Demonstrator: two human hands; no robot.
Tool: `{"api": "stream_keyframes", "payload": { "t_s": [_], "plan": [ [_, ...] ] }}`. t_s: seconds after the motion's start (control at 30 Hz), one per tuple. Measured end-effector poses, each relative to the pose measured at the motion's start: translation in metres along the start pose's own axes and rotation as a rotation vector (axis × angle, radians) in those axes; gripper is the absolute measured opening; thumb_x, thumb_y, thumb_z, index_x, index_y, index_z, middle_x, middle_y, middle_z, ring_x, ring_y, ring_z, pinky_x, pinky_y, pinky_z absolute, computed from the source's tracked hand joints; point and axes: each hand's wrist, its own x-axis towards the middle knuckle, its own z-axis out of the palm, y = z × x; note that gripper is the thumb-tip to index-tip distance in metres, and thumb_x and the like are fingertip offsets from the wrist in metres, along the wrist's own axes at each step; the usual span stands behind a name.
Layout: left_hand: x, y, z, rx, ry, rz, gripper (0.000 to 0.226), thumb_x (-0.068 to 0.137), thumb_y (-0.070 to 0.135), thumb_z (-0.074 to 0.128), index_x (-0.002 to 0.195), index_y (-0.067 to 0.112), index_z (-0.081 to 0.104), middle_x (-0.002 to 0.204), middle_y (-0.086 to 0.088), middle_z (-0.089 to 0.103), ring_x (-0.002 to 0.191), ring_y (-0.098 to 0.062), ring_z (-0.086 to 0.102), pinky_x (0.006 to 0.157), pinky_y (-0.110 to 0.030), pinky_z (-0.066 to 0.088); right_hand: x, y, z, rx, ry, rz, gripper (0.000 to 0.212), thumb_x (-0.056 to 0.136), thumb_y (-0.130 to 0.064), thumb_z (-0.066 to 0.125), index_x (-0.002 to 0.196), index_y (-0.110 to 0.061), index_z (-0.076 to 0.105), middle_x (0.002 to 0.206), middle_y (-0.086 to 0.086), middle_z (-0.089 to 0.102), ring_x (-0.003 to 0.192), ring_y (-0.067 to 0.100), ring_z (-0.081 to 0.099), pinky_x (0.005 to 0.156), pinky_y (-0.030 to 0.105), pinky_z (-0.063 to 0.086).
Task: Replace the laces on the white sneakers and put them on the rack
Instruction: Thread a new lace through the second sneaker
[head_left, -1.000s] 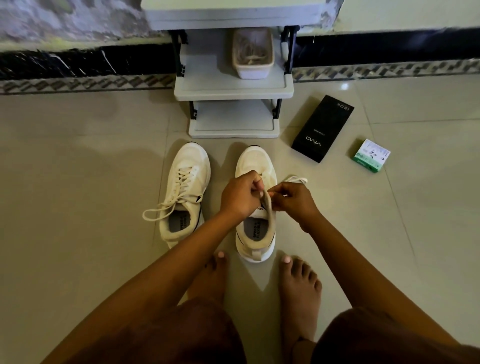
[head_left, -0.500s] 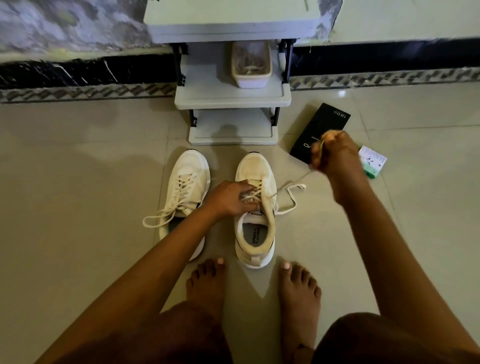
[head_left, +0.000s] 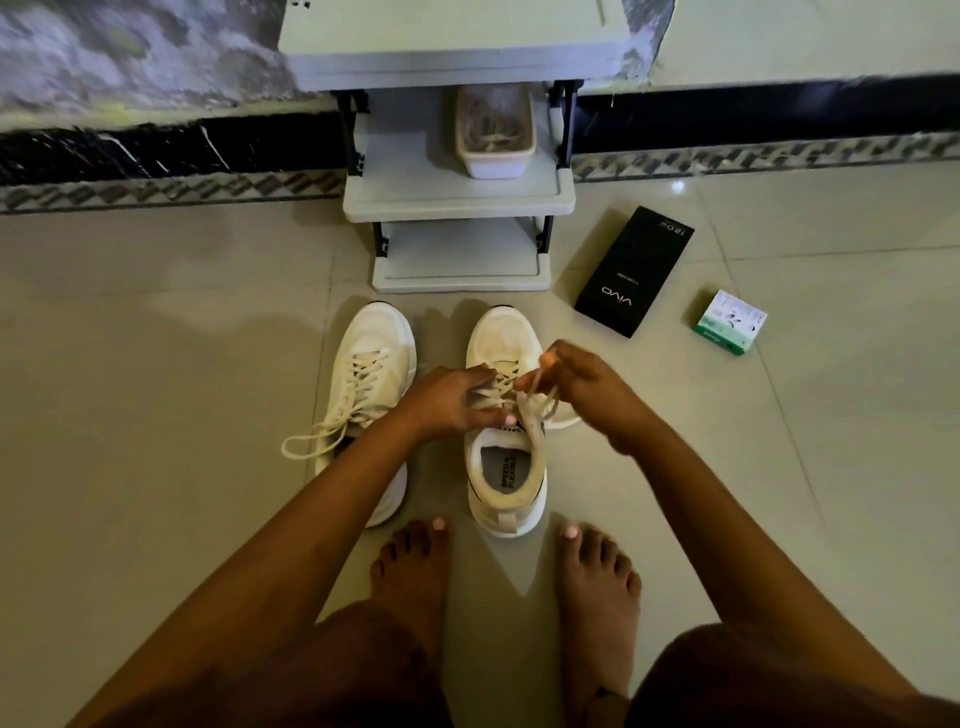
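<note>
— Pinching with the right grip (head_left: 587, 384): fingertips closed on the loose lace (head_left: 525, 415), lifted just above the eyelets of the near sneaker (head_left: 506, 483).

— And with the left grip (head_left: 452, 400)?

— Laid across the lacing and the tongue, fingers over the crossings, thumb at the tongue's edge. Cannot tell whether pinching a strand or only pressing down.

— Why hold it that way?

— Probably to keep the sneaker steady on the floor (head_left: 156, 415) while drawing the lace through with the other side. Looks like unthreading or threading at the upper eyelets; impossible to say which.

— Placement of the pair?

— Side by side, toes toward the rack (head_left: 457, 205), heels toward the bare feet. Sensible: within easy reach while crouching, and only a short move to a shelf afterwards. Neither on the rack yet.

— The other sneaker (head_left: 374, 358)?

— Laced, ends trailing loose onto the floor, untouched by either grip.

— Spare laces?

— Seemingly in the tray (head_left: 496, 161) on the rack's middle shelf, well apart from both grips. Too dim to be sure of the contents.

— Anything else?

— Beside the rack, on the floor: black box (head_left: 634, 270) and small green box (head_left: 730, 325), clear of the work.
</note>
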Motion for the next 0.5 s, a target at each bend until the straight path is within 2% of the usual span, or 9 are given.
{"api": "stream_keyframes", "payload": {
  "t_s": [0.13,0.2,0.3,0.4,0.5],
  "plan": [
    [0.002,0.0,0.002,0.062,0.004,-0.012,0.083,0.077,0.062,0.062,0.143,0.018,0.037,0.145,-0.005,0.044,0.129,-0.025,0.045,0.101,-0.032,0.036,-0.009,-0.051,-0.04,0.595,0.054,-0.171,0.029,0.102,-0.022,0.028,0.081,-0.015,0.047,0.064,-0.004,0.065,0.063,0.012,0.065,0.067,0.027,0.054],
    [0.002,0.001,0.001,0.068,0.01,-0.019,0.084,0.076,0.063,0.062,0.143,0.018,0.037,0.145,-0.006,0.044,0.129,-0.025,0.045,0.101,-0.032,0.036,-0.011,-0.067,-0.058,0.766,0.054,-0.253,0.029,0.102,-0.02,0.027,0.08,-0.014,0.046,0.058,-0.005,0.06,0.056,0.011,0.061,0.062,0.027,0.054],
    [0.002,0.002,0.0,0.057,-0.003,-0.02,0.084,0.075,0.063,0.062,0.143,0.019,0.038,0.146,-0.005,0.043,0.13,-0.025,0.044,0.101,-0.032,0.036,-0.012,-0.06,-0.059,0.858,0.106,-0.124,0.03,0.103,-0.022,0.027,0.079,-0.016,0.043,0.051,-0.006,0.052,0.045,0.007,0.05,0.053,0.021,0.05],
    [0.002,0.002,0.0,0.061,0.002,-0.02,0.084,0.076,0.062,0.063,0.143,0.019,0.038,0.147,-0.004,0.042,0.132,-0.024,0.041,0.104,-0.033,0.035,-0.006,-0.039,-0.057,0.683,0.213,0.138,0.028,0.102,-0.024,0.035,0.076,-0.017,0.042,0.048,-0.006,0.042,0.035,0.005,0.035,0.041,0.017,0.039],
    [0.001,0.003,0.0,0.063,-0.004,-0.035,0.085,0.075,0.062,0.063,0.144,0.02,0.037,0.147,-0.005,0.041,0.132,-0.024,0.041,0.105,-0.033,0.035,-0.001,-0.009,-0.06,0.143,0.245,0.374,0.026,0.099,-0.028,0.045,0.078,-0.014,0.05,0.059,0.001,0.045,0.043,0.01,0.039,0.044,0.022,0.038]
  ]
}}
